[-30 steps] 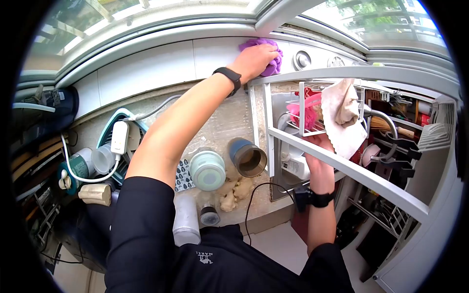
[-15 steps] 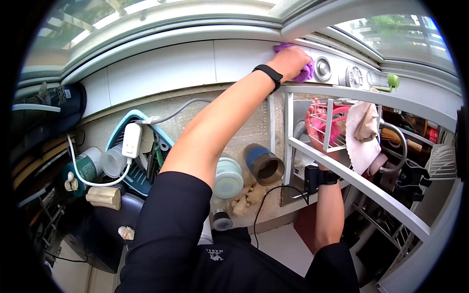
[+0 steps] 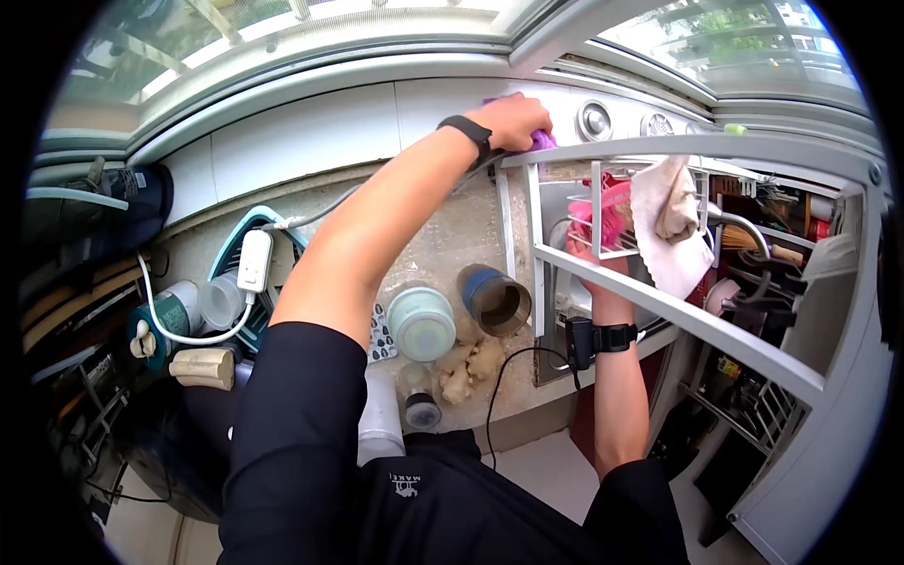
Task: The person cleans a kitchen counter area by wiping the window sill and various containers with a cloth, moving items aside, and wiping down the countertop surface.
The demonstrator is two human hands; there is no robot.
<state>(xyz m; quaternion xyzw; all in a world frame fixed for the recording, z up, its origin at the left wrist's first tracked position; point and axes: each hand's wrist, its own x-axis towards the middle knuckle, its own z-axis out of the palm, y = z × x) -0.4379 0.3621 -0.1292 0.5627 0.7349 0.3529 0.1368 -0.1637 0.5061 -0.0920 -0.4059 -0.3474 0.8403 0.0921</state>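
My left hand (image 3: 516,121) is closed on a purple cloth (image 3: 542,142), pressed against the white tiled ledge (image 3: 358,122) below the window. Purple shows on both sides of the fingers. My right hand (image 3: 591,256) is low behind the wires of a small white wire basket (image 3: 597,209) on the metal rack. Bright pink mesh (image 3: 612,218) lies in the basket, just above that hand. Wires and the rack bar cover most of its fingers, so its grip is unclear. A pale rag (image 3: 670,221) hangs over the basket's right side.
A white rack bar (image 3: 678,320) crosses in front of my right forearm. On the counter stand a blue-brown cup (image 3: 496,299), a lidded green container (image 3: 421,323) and ginger (image 3: 471,367). A grey cable (image 3: 330,205) runs left to a white plug box (image 3: 254,262). Round drain covers (image 3: 594,121) sit on the ledge.
My left hand has slid left along the ledge with the purple cloth. My right hand sits slightly lower in the view, its fingers now less visible. The whole view has shifted slightly.
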